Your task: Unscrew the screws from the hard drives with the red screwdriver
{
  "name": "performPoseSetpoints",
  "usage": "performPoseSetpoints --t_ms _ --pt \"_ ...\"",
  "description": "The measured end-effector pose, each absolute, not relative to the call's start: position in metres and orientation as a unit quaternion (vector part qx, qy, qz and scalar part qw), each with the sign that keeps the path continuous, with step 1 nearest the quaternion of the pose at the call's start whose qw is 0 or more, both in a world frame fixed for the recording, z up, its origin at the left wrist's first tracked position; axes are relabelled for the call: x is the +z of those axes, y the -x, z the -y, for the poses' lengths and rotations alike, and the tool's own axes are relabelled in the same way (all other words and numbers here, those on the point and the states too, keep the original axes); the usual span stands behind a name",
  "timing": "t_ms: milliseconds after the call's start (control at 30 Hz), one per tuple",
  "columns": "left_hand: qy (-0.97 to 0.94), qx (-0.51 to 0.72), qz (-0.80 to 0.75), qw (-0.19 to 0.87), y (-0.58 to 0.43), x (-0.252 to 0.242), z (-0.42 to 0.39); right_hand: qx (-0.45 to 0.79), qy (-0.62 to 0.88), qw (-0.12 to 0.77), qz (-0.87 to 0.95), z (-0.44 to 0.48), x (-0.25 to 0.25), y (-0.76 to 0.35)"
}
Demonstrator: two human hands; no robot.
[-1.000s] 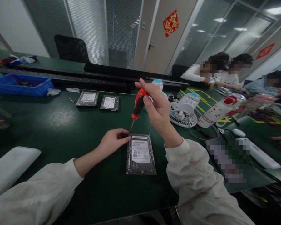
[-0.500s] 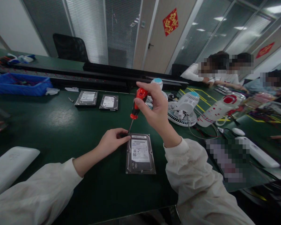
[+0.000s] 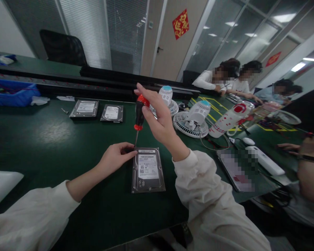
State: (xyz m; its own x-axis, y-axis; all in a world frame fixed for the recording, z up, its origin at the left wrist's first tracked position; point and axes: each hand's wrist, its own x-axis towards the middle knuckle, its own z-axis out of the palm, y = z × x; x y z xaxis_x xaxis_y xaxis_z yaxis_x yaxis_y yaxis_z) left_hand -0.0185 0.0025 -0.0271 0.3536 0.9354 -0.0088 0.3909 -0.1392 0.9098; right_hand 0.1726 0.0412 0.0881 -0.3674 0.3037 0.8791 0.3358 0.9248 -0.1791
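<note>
A hard drive (image 3: pixel 148 170) with a white label lies flat on the green table. The thumb and fingers of my left hand (image 3: pixel 117 157) close on its upper left corner, near the tip of a screwdriver. That red and black screwdriver (image 3: pixel 140 113) stands almost upright, its tip down at the same corner; the exact contact point is hidden. My right hand (image 3: pixel 161 120) has the handle between thumb and fingers, with some fingers stretched out over its top.
Two more hard drives (image 3: pixel 84 109) (image 3: pixel 112 113) lie farther back, left of my right hand. A blue bin (image 3: pixel 15 96) is at far left. White fans (image 3: pixel 192 122), a bottle (image 3: pixel 229 120) and a white power strip (image 3: pixel 264 160) stand to the right. Other people sit at right.
The view has turned to the right, so everything sits farther left. The fingers of my right hand have straightened along the screwdriver handle. My left hand stays at the drive's corner.
</note>
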Motion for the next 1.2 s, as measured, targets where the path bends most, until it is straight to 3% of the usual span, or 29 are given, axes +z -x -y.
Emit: performPoseSetpoints --t_ms 467,967,1200 --pt "-0.688 0.301 -0.491 0.441 0.0192 -0.0311 -0.0040 -0.025 0.235 0.569 0.788 -0.0399 0.0863 -0.1690" --pt "-0.686 0.310 -0.478 0.453 0.0192 -0.0316 -0.0035 -0.013 0.170 0.551 0.817 -0.0391 0.0900 -0.1701" --pt "-0.686 0.306 -0.481 0.452 0.0201 -0.0324 -0.0038 -0.022 0.223 0.541 0.811 -0.0385 0.0902 -0.1712"
